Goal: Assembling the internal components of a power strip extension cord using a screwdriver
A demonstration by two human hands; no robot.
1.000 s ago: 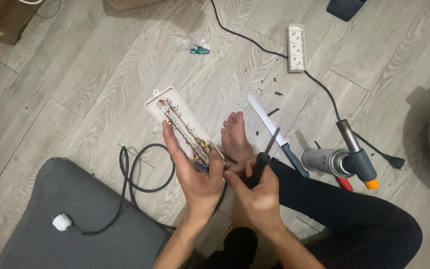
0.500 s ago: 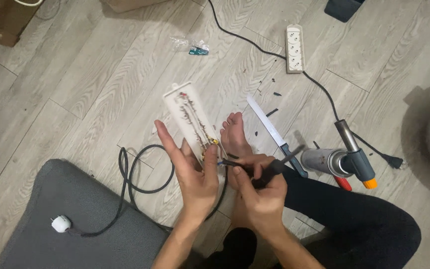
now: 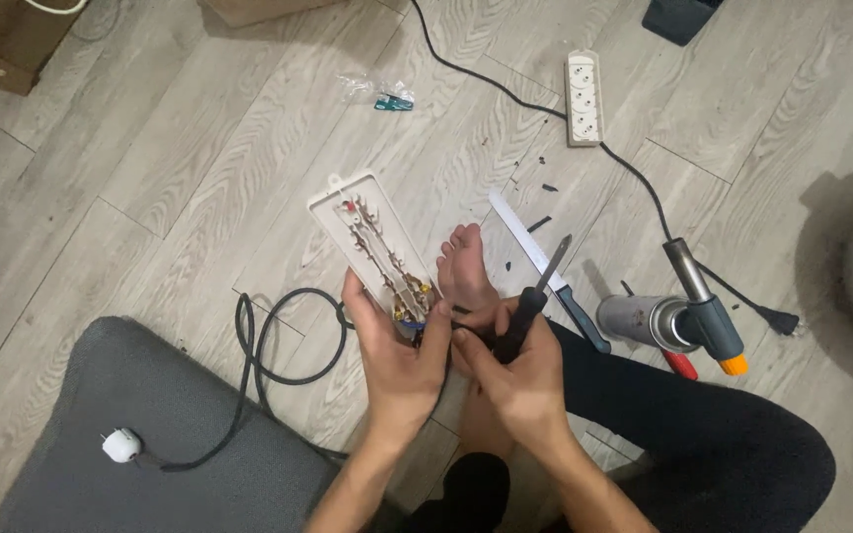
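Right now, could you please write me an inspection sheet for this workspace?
Surface: pale wood-plank floor; grey mat at lower left.
Job's things: opened power strip, metal contacts exposed, held at its near end.
Clutter: knife, gas torch, small plastic packet, dark bits by the knife.
Grip: left hand grips the strip; right hand holds a screwdriver, tip pointing away.
Cables: black cable looped to a white plug; second power strip with its cord.
Surroundings: bare foot by the strip.

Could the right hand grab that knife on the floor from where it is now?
Probably yes, but not freely: the knife lies bare on the floor just beyond the right hand, with nothing between. That hand already grips a screwdriver, so it would need setting down first.
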